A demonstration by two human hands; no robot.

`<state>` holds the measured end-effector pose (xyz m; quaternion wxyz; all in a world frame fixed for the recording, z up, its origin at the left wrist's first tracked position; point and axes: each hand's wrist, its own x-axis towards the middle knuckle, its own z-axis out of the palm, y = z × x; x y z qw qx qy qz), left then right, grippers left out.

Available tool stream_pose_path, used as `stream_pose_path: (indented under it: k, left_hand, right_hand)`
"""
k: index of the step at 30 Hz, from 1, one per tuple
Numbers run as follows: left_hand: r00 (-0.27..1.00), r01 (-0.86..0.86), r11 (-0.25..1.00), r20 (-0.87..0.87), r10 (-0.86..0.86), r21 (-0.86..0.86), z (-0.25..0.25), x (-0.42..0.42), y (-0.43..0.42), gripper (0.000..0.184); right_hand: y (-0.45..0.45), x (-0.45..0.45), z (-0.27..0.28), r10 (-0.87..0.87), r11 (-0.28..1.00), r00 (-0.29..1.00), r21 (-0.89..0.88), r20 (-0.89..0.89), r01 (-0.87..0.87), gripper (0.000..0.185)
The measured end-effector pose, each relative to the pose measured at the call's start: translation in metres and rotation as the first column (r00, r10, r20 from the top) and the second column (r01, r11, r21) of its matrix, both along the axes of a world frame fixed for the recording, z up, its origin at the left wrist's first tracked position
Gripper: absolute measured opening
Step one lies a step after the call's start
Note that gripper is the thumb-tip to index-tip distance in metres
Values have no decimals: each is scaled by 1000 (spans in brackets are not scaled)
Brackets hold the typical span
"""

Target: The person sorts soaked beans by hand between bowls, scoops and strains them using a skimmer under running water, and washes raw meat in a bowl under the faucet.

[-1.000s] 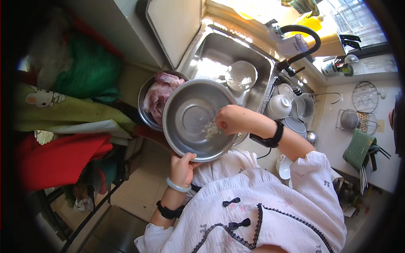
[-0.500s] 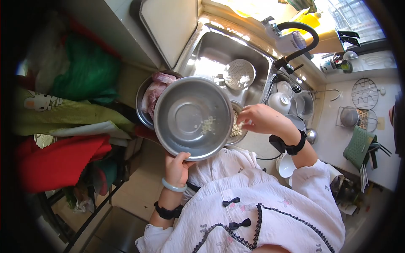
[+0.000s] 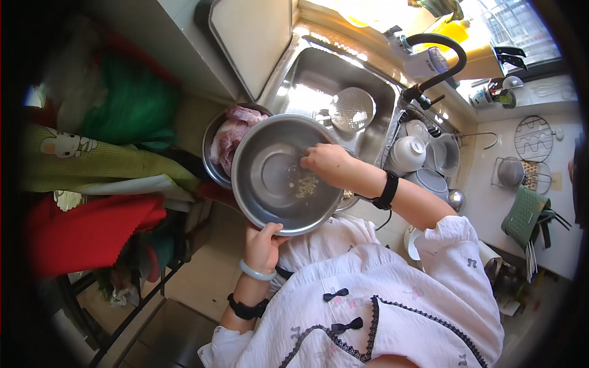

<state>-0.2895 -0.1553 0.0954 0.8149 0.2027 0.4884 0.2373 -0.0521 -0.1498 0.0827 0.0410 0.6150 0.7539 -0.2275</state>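
1. Saw smooth, glossy metal across the large basin (image 3: 267, 178), brightest at the rim.
2. Noted a dull, matt look on the pale bits (image 3: 307, 186) inside.
3. Found the same grey metal sheen on the sink (image 3: 319, 67), broken by glare.
4. Made out a metal-like shine on the strainer (image 3: 353, 109), pierced with holes.
5. Saw crinkled white cloth in the top (image 3: 405, 276), trimmed with black lace.
6. Noted thin, shiny plastic in the green bag (image 3: 132, 92).
7. Found smooth, glossy glaze on the white bowl (image 3: 407, 154).
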Motion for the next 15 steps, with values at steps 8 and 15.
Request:
stream_pose_path:
  k: [8, 15]
  left_hand:
    - [1000, 6, 1000, 9, -6, -5, -2, 1, -3, 40]
    - [1000, 17, 1000, 1, -17, -23, -1, 3, -3, 44]
  right_hand:
    - [-12, -12, -18, -17, 994, 991, -110, -133, 2, 26]
    - [-18, -15, -25, -23, 991, 961, -134, -275, -14, 20]
